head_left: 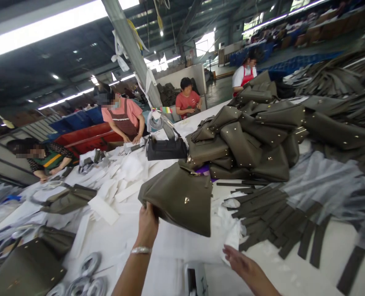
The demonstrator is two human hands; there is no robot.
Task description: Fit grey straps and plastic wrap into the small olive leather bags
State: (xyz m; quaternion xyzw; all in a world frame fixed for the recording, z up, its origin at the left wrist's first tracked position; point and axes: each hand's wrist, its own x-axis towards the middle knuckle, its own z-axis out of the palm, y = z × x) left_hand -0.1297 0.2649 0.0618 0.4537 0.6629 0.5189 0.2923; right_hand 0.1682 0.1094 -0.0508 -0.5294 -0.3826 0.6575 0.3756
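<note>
An olive-green bag (179,197) with a small gold clasp is raised over the white table, tilted. My left hand (148,220), with a silver bangle at the wrist, is closed on its lower left corner. My right hand (239,261) is apart from the bag, lower right of it, fingers extended and slightly blurred; nothing shows in it. Just above that hand lies crumpled white paper (231,226). Between my forearms, at the bottom edge, stands a pale grey device (196,279) with a dark slot.
Olive bags (244,144) are heaped behind, dark strips (271,218) and clear plastic (327,185) to the right. White sheets (123,172), a black bag (166,149), coiled rolls (90,263) and another olive bag (25,267) lie around. Several people sit or stand beyond.
</note>
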